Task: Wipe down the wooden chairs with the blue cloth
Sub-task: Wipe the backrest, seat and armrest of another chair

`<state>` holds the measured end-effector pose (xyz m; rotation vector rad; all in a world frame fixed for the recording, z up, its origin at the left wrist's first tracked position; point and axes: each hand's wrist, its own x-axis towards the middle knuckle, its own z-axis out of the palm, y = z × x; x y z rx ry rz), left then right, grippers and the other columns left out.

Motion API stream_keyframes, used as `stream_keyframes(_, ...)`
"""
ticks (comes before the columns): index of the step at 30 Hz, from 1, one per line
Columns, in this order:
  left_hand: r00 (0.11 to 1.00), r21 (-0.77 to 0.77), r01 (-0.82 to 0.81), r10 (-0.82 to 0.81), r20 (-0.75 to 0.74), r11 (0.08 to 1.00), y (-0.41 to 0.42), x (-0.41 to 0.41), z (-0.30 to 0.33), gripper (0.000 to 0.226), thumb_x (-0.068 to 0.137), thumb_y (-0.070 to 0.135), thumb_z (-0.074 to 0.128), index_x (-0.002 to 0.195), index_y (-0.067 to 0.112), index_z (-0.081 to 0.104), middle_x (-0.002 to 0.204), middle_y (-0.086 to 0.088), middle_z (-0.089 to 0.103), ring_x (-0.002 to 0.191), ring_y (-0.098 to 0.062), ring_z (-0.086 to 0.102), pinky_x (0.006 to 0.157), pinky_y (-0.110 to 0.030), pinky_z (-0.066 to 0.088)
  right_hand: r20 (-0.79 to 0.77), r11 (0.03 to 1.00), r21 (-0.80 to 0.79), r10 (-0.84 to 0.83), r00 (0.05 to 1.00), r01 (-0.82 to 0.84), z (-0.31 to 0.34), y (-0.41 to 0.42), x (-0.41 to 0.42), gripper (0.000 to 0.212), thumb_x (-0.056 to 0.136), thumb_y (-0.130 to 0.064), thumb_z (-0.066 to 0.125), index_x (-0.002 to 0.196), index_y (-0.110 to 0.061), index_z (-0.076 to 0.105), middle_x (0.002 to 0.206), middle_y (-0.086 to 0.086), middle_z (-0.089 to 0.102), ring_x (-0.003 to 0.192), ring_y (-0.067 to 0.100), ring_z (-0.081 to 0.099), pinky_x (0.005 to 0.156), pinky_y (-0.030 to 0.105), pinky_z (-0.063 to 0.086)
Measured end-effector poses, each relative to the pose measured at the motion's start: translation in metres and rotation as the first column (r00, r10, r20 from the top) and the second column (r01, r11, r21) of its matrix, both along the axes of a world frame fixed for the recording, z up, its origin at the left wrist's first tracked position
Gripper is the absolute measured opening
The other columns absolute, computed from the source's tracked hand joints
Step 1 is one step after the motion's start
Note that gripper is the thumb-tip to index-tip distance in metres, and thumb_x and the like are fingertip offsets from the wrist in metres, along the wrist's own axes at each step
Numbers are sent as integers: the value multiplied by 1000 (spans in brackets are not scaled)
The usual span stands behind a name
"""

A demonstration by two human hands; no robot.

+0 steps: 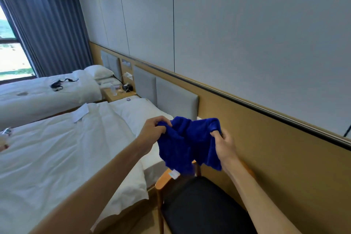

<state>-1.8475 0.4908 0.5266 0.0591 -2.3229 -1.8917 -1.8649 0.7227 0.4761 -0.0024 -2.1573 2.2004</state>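
Note:
A blue cloth (187, 142) hangs in the air between my two hands, with a small white tag at its lower edge. My left hand (152, 131) pinches its upper left corner. My right hand (223, 141) pinches its upper right corner. Below the cloth stands a wooden chair (163, 178) with a light wood frame and a black padded seat (205, 203). The cloth hangs just above the chair's back rail and hides part of it.
A bed with white bedding (66, 144) lies close to the chair's left. A second bed (38, 93) and a nightstand (117, 94) with small items stand further back. The wood-panelled wall (275, 154) runs right behind the chair. Dark curtains (53, 30) cover the window.

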Motion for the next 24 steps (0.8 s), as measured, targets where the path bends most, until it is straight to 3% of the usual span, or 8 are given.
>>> stream_keyframes(2,1000,-61,8,-7,20,998,-18,-20,-6,36,74,-13,40,75,15,63,82,-5,62,80,-23,55,58,-25,45,-22,1000,13,-13,1000,13,-8,-2,-28,8,93,-42,53,93,-40,60,90,-9,67,87,20,63,71,35,48)
stream_keyframes(6,989,-156,76,-55,135,985,-54,-55,-19,14,89,10,60,81,20,54,83,0,63,78,-21,57,54,-19,43,9,998,57,40,999,-40,-19,-5,-80,9,95,-37,50,99,-35,57,102,4,64,88,23,62,71,34,46)
stream_keyframes(8,989,-356,74,-23,145,931,-68,-71,-29,23,85,25,72,88,24,49,93,1,63,83,-20,62,54,-15,46,29,983,79,163,986,-165,-21,-16,-102,18,87,-41,59,104,-38,56,106,-1,65,92,19,63,74,32,48)
stream_keyframes(11,984,-541,121,-30,174,832,-92,-89,-51,37,83,16,68,109,31,47,106,4,61,91,-18,62,64,-20,56,36,916,260,307,951,-305,-29,-36,-130,27,80,-43,71,101,-50,56,100,-21,65,96,8,64,79,29,53)
stream_keyframes(14,961,-529,186,-40,275,828,-123,-111,-74,53,81,11,69,126,31,49,115,2,59,99,-18,61,79,-28,58,57,878,407,252,966,-253,-55,-49,-157,14,90,-37,67,99,-41,57,98,-15,66,93,9,63,81,31,53)
stream_keyframes(19,893,-391,300,-112,435,870,-161,-167,-133,52,79,5,75,119,33,59,112,1,61,99,-19,61,81,-28,56,115,812,569,72,991,-125,-131,-59,-170,11,94,-34,62,94,-35,52,93,-16,61,82,0,57,61,14,39)
stream_keyframes(22,841,-438,448,-201,503,779,-171,-204,-180,50,82,3,69,121,31,56,115,5,57,101,-17,58,78,-26,57,253,801,582,-13,967,-141,-179,-75,-170,13,93,-34,64,101,-34,54,94,-17,59,83,3,56,66,20,41)
stream_keyframes(24,796,-517,574,-283,536,635,-180,-227,-211,44,83,7,67,119,29,56,117,5,56,104,-17,57,80,-25,54,313,813,564,-46,949,-147,-204,-89,-171,18,92,-34,64,107,-35,54,98,-18,60,91,6,57,72,21,42)
